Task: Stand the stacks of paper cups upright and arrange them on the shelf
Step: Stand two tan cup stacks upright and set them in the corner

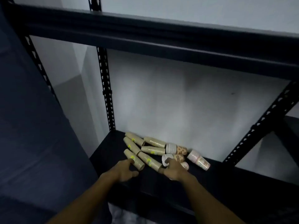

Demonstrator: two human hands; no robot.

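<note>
**Cup stacks lying flat, both hands on the pile**

Dark metal shelf [202, 178], white wall behind. All cup stacks lie on their sides on the shelf board, none upright.

Kraft stacks, left part of pile: six tan tubes w/ yellow marks. Back-left one [134, 139], one just in front of it [131, 145], front-left one [134, 159], front-mid one [149, 161]; two more lie crosswise toward the right, the rear [154, 141] and the one in front of it [152, 150]. They touch or nearly touch each other, angled every which way.

Patterned stacks, right part: white-rimmed stack w/ brown print [175, 148] at the back, a second one [172, 158] in front of it, a pink-white stack [198, 159] furthest right, a bit apart from the rest.

L hand [123, 171]: fingers spread fairly wide, fingertips resting on the front-left kraft stack, thumb out to the side; not closed round it.

R hand [174, 169]: curled over the near patterned stack, thumb by its open rim, fingers on the far side. Looks like a grip on it, but frame is blurred, so cannot tell for sure. A pale cup end [185, 165] pokes out just right of the knuckles.

Dark blue fabric [32, 126] fills the left edge.
</note>
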